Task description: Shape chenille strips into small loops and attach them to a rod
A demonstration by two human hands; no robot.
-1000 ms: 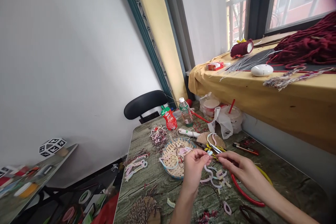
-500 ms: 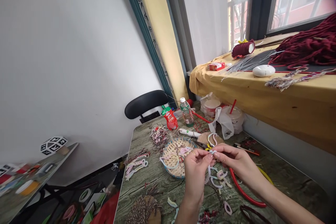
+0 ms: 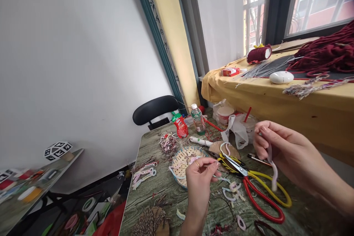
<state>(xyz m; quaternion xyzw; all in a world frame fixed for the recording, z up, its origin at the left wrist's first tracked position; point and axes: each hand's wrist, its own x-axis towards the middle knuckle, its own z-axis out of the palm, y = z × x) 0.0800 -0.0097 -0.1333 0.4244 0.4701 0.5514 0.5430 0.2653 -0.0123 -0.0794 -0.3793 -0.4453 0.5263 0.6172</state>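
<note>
Right, we have two bare hands over the table point(image 3: 155, 199). Our right hand point(image 3: 287, 155) is raised above the table's right edge, fingers pinched narrow on a pale pink cord strip point(image 3: 272, 167). The strip hangs down from the pinch, long axis near vertical, its free end dangling below the fingers and over the yellow handle of the scissors point(image 3: 257, 188). So it lies right at our right fingertips and well apart from the other hand.

Our left hand point(image 3: 199, 177) sits lower, near the table's middle, just beside the woven basket point(image 3: 181, 160). Thumb and forefinger are closed narrow; what looks like a thin thread runs from them toward the right, but it is too fine to tell what is gripped. The right hand is clearly the nearer one to the strip, and the left would have to come up and across.

The scissors lie flat between the hands, blades pointing toward the basket, red and yellow handles toward the table's near right corner. Loose pink and white cord pieces point(image 3: 232, 188) lie scattered on the table between the left hand and the scissors.

At the table's far edge stand a plastic bottle point(image 3: 198, 120) and a red pouch point(image 3: 179, 125).
</note>
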